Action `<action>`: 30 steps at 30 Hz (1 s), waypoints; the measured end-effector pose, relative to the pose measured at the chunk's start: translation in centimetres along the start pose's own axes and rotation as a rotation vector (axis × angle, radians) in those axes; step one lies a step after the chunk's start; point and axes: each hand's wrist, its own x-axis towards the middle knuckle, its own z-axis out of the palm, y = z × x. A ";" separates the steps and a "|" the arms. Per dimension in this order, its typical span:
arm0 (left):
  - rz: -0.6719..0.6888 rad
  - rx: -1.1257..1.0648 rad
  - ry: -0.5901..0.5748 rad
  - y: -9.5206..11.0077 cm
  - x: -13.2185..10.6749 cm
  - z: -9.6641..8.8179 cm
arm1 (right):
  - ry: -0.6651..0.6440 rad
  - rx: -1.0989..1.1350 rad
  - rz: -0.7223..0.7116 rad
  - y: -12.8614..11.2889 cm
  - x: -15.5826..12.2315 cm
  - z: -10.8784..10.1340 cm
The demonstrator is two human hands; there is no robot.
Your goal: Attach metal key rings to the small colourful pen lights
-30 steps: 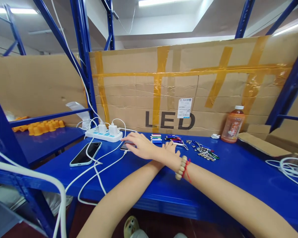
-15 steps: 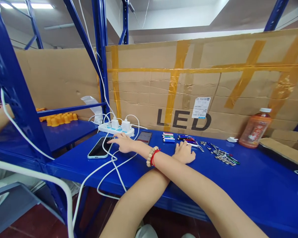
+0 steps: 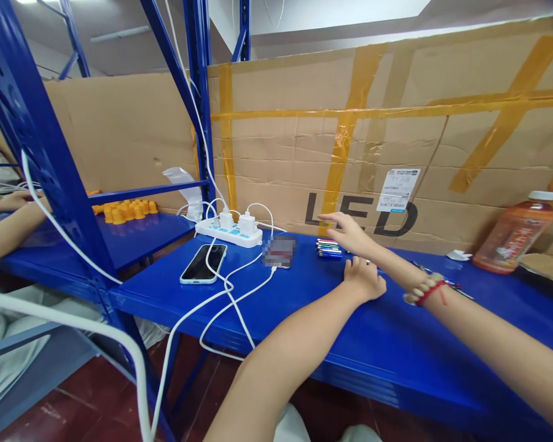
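My right hand, with a beaded bracelet and red string on its wrist, hovers above the far part of the blue table. Its fingers stretch out to the left, holding nothing. Just below its fingertips lies a neat row of small colored metal tubes. My left hand rests on the tabletop right of that row, fingers loosely spread and bent downward. Small metal items near its fingertips are mostly covered by my hands. Behind my right forearm, a pile of keychain pieces shows only in part.
Left on the table are a phone, a second phone with a cable, and a power strip with white chargers. A drink bottle stands right. Another person's arm and orange plastic parts are far left.
My right hand has left the phone and swung right, uncrossing from my left arm, and is now above the tube row. My left hand stays near the same spot. The view has shifted.
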 end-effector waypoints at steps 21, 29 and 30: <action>0.065 0.132 0.132 0.7 -0.2 0.0 | -0.159 -0.336 0.207 7.9 -10.4 -2.4; 0.089 0.167 0.223 0.1 -0.6 -1.3 | 0.124 -0.327 0.368 8.3 -10.5 -5.8; 0.072 0.168 0.225 -0.1 -0.5 -1.5 | 0.182 -0.345 0.413 8.5 -10.7 -6.6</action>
